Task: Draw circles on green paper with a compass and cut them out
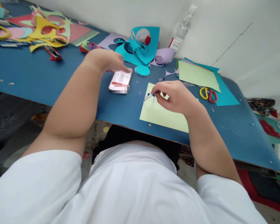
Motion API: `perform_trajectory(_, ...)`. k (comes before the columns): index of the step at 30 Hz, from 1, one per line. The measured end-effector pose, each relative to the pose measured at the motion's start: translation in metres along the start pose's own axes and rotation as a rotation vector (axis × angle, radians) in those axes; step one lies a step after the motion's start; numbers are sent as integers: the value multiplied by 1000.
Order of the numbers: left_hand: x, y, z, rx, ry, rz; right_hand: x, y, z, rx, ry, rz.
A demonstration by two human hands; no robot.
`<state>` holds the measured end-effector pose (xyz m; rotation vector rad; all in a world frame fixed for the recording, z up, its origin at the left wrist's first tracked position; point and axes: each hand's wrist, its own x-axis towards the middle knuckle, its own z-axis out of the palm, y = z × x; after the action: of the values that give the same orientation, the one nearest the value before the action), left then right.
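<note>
My left hand [112, 60] reaches over the top of a phone [119, 81], which shows a timer on its lit screen. One digit lies across the phone's upper edge, and fingertips show at its left side; the other fingers are hidden. In my right hand [174, 95] is a drawing compass [149, 95] with blue parts, pinched at its head between thumb and fingers. Its legs are spread over the left part of a light green paper sheet [164, 118]. Beyond the phone lie cut blue discs [142, 71].
Cut blue paper [151, 37], purple scraps [164, 56] and a plastic bottle [182, 29] stand or lie along the wall. Scissors [208, 94] and stacked sheets [198, 74] are at right. Paper scraps [45, 29] and a stapler-like red tool [53, 53] are at left.
</note>
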<state>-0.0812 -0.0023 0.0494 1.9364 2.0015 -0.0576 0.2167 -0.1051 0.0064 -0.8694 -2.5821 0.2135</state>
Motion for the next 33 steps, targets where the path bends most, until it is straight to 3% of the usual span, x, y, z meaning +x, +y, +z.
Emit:
perform_trajectory(11, 8, -4, 2, 19, 13, 21, -1, 4, -5, 61, 3, 37)
perform_trajectory(19, -3, 3, -1, 18, 9, 3, 1, 8, -1, 83, -13, 25)
perform_trajectory(23, -6, 2, -2, -25, 160, 57, 3, 7, 1, 48, -19, 38)
perform_trajectory(27, -5, 2, 1, -221, 364, 134, 5, 10, 6, 40, 7, 18)
perform_trajectory(33, -3, 6, 1, -305, 529, 150, 7, 10, 12, -8, 44, 63)
